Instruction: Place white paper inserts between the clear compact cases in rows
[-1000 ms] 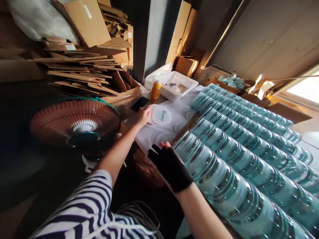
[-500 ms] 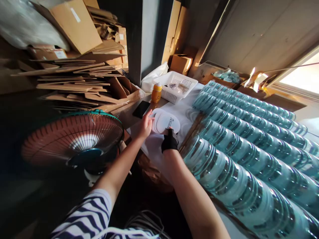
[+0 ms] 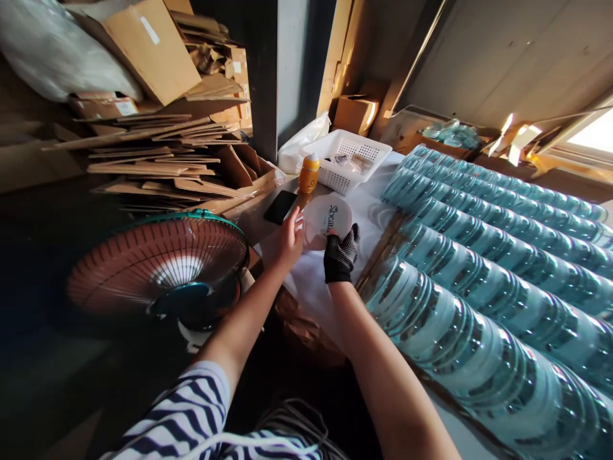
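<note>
A round translucent plastic disc (image 3: 316, 223) with dark lettering is held up over the white-covered table, its face toward me. My bare left hand (image 3: 290, 239) has hold of its left edge, with fingertips showing through or along the rim. At its lower right edge, my right hand (image 3: 341, 252), in a black dotted glove, grips it between thumb and fingers. Whether more discs lie behind this one is hard to make out. Just beyond the disc stand a yellow bottle (image 3: 309, 175) and a dark phone (image 3: 280, 207), lying flat.
Long rows of clear bluish stacked plastic pieces (image 3: 460, 313) fill the table's right side. A white perforated basket (image 3: 345, 182) holding small bags stands at the back. Left of me is a fan (image 3: 163, 268), with flattened cardboard (image 3: 158, 160) piled behind it.
The discs were fanned out in a spread; now they look like one round outline. The gloved hand has shifted and turned at the right edge. The whole view has moved slightly.
</note>
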Tool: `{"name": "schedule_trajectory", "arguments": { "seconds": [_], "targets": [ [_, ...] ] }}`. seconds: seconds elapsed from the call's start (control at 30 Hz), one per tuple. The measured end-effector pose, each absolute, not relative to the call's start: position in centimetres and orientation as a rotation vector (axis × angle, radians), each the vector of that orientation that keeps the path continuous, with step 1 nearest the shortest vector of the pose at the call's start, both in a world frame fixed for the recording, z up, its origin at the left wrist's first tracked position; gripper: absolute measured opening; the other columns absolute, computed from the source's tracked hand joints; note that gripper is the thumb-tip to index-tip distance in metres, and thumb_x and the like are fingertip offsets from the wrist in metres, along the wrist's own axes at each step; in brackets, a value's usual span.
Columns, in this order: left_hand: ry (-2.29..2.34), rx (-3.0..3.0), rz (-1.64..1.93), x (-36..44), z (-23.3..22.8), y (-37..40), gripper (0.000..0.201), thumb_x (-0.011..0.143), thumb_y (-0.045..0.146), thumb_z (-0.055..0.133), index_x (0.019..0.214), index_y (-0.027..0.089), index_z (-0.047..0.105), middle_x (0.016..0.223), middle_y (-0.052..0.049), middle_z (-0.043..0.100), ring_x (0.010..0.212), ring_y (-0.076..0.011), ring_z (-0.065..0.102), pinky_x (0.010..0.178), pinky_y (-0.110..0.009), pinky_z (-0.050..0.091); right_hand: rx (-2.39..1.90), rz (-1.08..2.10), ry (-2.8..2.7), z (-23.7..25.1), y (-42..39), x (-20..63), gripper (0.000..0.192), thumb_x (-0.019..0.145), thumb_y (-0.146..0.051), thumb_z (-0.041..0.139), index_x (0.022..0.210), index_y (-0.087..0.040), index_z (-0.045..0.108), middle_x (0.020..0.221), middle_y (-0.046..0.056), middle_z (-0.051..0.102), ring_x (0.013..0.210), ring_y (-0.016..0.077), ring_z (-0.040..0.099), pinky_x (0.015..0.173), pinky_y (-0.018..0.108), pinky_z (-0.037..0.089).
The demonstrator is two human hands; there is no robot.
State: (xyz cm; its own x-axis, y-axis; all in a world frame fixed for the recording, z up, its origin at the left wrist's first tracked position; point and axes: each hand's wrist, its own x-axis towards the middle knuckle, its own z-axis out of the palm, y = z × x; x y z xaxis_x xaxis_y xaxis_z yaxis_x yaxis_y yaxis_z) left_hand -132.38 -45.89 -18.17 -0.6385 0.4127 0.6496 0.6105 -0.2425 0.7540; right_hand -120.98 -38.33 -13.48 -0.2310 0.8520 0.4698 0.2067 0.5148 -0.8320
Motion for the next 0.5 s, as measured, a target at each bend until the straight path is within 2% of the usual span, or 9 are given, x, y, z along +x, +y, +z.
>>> {"name": "schedule_trajectory", "arguments": {
  "seconds": [0.1, 0.2, 0.27, 0.37, 0.5],
  "targets": [
    [-1.806, -1.284, -2.054, -132.2, -18.4, -45.7, 0.053, 0.098, 0.035, 0.042, 0.149, 0.024, 0.031, 0.140, -0.016, 0.051, 0.124, -0.0248, 0.058, 0.107, -0.046, 0.047, -0.863, 0.644, -1.831, -12.6, -38.8, -121.1, 0.046, 0.082, -0.040, 0.048, 0.117, -0.013, 0.061, 0.132, 0.019, 0.057, 0.124, 0.0292, 0.051, 0.106, 0.049, 0.041],
    [-1.714, -1.293, -2.144, -132.3, -18.7, -45.7, 0.056, 0.098, 0.046, 0.040, 0.149, 0.023, 0.030, 0.142, -0.017, 0.050, 0.127, -0.0264, 0.056, 0.109, -0.047, 0.045, -0.851, 0.754, -1.832, -11.2, -40.0, -121.9, 0.045, 0.084, -0.038, 0.042, 0.116, -0.014, 0.062, 0.112, 0.015, 0.067, 0.106, 0.0267, 0.061, 0.093, 0.045, 0.050],
    [-1.655, -1.228, -2.208, -132.9, -18.6, -45.8, 0.060, 0.098, 0.050, 0.037, 0.150, 0.022, 0.026, 0.143, -0.018, 0.049, 0.123, -0.0268, 0.059, 0.107, -0.047, 0.045, -0.892, 0.828, -1.714, -10.0, -41.0, -121.8, 0.047, 0.084, -0.037, 0.041, 0.119, -0.013, 0.061, 0.111, 0.015, 0.068, 0.101, 0.0251, 0.064, 0.086, 0.040, 0.054],
    [-1.788, -0.989, -2.110, -134.9, -17.6, -46.2, 0.055, 0.098, 0.041, 0.035, 0.148, 0.019, 0.031, 0.144, -0.018, 0.049, 0.125, -0.0252, 0.058, 0.110, -0.044, 0.043, -0.896, 0.757, -1.605, -8.4, -43.0, -119.0, 0.046, 0.086, -0.040, 0.046, 0.119, -0.011, 0.063, 0.112, 0.016, 0.069, 0.099, 0.0252, 0.067, 0.082, 0.038, 0.056],
    [-2.354, -0.773, -1.532, -138.8, -15.0, -45.3, 0.047, 0.089, 0.022, 0.047, 0.136, 0.014, 0.052, 0.149, -0.017, 0.044, 0.144, -0.0241, 0.035, 0.122, -0.040, 0.026, -0.630, 0.506, -1.916, -9.1, -45.6, -111.6, 0.032, 0.091, -0.032, 0.052, 0.116, -0.018, 0.068, 0.109, 0.010, 0.073, 0.096, 0.0210, 0.071, 0.085, 0.031, 0.058]
  ]
}}
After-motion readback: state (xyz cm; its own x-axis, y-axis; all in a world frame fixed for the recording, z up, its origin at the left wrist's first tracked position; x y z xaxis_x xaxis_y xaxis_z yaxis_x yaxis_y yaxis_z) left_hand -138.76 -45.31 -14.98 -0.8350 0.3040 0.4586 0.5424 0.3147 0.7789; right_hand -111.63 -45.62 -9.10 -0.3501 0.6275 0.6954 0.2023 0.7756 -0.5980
